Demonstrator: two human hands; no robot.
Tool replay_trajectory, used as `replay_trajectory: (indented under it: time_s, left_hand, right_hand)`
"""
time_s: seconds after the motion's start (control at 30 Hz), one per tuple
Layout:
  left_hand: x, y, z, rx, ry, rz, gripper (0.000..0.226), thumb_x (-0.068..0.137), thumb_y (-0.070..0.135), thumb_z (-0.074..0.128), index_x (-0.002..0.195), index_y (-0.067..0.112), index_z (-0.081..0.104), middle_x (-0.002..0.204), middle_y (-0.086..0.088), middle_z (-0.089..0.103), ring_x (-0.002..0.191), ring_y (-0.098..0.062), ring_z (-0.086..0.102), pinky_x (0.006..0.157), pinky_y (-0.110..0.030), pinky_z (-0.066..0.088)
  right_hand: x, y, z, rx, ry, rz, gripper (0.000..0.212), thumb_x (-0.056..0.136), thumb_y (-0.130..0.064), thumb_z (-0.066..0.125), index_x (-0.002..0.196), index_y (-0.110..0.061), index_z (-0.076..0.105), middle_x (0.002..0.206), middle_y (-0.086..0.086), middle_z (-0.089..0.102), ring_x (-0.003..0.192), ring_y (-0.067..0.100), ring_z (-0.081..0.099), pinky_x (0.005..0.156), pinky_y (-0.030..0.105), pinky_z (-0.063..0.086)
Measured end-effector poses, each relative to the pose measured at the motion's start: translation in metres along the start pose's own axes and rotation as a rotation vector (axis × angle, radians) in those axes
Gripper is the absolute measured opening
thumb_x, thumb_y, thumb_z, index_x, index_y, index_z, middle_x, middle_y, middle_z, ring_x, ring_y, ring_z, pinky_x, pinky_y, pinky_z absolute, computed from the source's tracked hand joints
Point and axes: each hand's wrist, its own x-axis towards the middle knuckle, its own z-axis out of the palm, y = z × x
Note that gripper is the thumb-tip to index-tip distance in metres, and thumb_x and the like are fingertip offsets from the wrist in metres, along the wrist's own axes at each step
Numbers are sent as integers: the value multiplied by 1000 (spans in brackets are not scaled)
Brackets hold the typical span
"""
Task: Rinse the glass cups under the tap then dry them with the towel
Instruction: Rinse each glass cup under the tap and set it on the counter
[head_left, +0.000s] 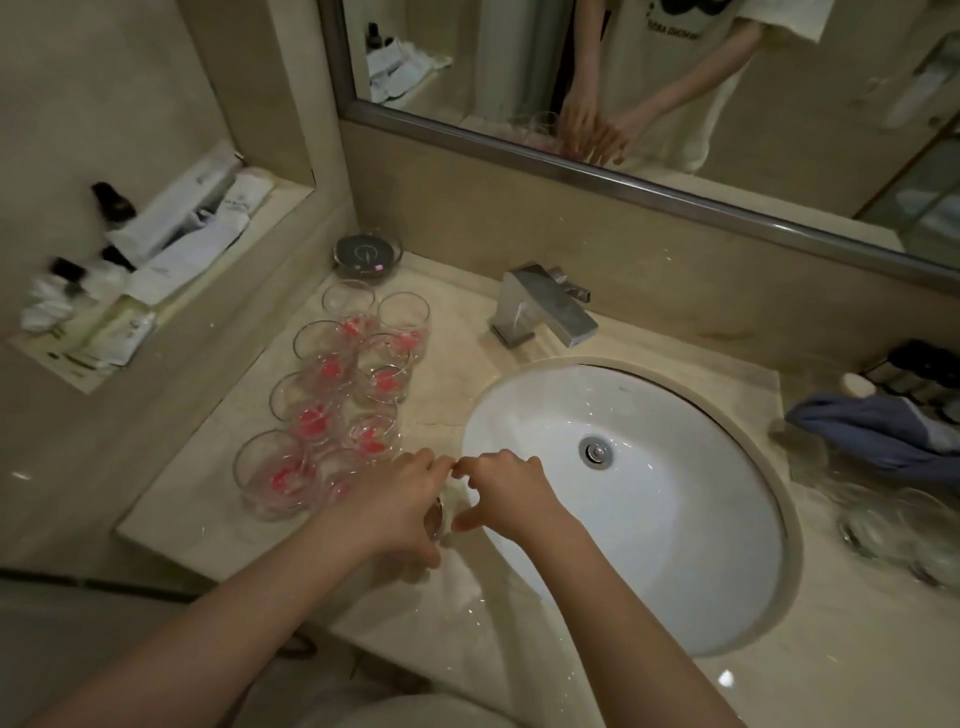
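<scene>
At the sink's (769, 519) near rim, both hands (452, 499) grip one glass cup (435, 519); best lift it clear under the tap (545, 306) first.

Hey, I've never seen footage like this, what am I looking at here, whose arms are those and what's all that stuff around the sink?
There is no machine here. This is one picture from a camera worn on a person's head, looking forward and down, so the two bare arms coming in from the bottom are the wearer's own. The mirror above shows the same person from the front.

The left hand is curled round a glass cup at the near left edge of the sink. The right hand is beside it with its fingers curled; whether it holds anything I cannot tell. Something pale, maybe a cloth, lies under the hands.

Left of the sink, more cups with red markings stand in two rows on the counter. The tap sits behind the sink; no water is visibly running. A blue towel lies on the right, with some blurred glassware in front of it.
</scene>
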Motion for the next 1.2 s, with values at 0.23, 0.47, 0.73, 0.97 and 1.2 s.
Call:
replay_trajectory:
  time_s: [0.23,0.47,0.73,0.97,1.2]
  left_hand:
    - [-9,-5,5,192,-38,34,72,82,28,70,141,15,32,129,-5,45,117,-23,51,75,-34,40]
    - [-3,-5,2,91,12,76,64,84,33,67,136,16,34,125,-4,49,116,-23,50,71,-31,34]
    - [49,3,-13,-235,152,70,71,64,32,80,122,28,39,112,3,48,106,-18,49,77,-34,48]
    - [110,29,-21,-378,197,58,86,60,33,88,133,24,43,127,0,46,115,-22,50,90,-34,47]
    - [164,46,-19,-364,196,62,86,57,32,89,131,21,47,126,-4,47,116,-25,50,94,-38,48]
  right_hand:
    - [7,-10,7,-61,-27,-9,47,84,-33,72,129,-23,59,122,0,63,120,23,51,87,37,31]
    - [9,-2,10,-60,0,2,54,84,-35,72,134,-24,53,122,1,64,119,23,50,83,36,29]
    - [17,37,-3,-13,59,115,49,85,-34,70,130,-22,54,119,0,63,117,23,51,82,35,30]
    - [24,101,-25,8,64,276,57,86,-35,71,138,-25,49,128,0,61,125,23,50,98,40,38]
    - [45,160,-62,45,163,402,45,90,-25,67,132,-25,54,126,1,61,119,24,55,95,38,41]
